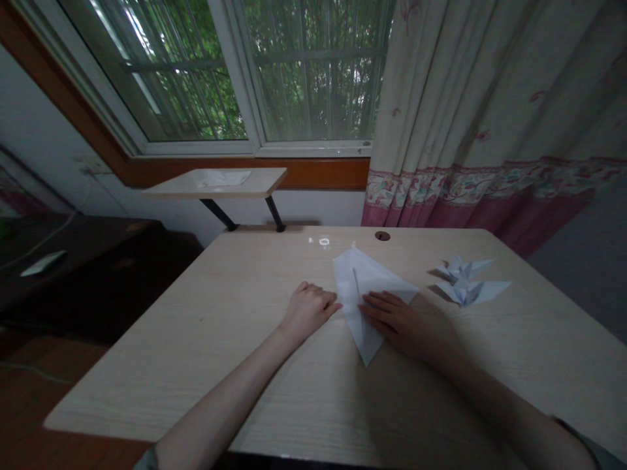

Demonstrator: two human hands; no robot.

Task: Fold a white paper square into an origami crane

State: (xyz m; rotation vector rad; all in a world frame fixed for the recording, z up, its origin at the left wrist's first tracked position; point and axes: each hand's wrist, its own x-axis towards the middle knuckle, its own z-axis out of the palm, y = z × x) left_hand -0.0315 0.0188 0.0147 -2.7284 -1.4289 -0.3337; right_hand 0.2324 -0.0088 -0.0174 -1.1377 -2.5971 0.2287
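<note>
A folded sheet of white paper lies on the table, kite-like in outline, with one point toward me and a dark crease or slit line near its middle. At its left edge is my left hand, fingers curled in and thumb and forefinger closed at the paper's rim. My right hand rests flat over the right part of the sheet, fingers stretched out and pointing left, fingertips near the middle line. The paper beneath that palm is hidden.
Two folded paper cranes stand on the light wooden table to the right. A round cable hole is near the back edge. A small raised shelf at the back left bears white paper. Behind are a window and a curtain.
</note>
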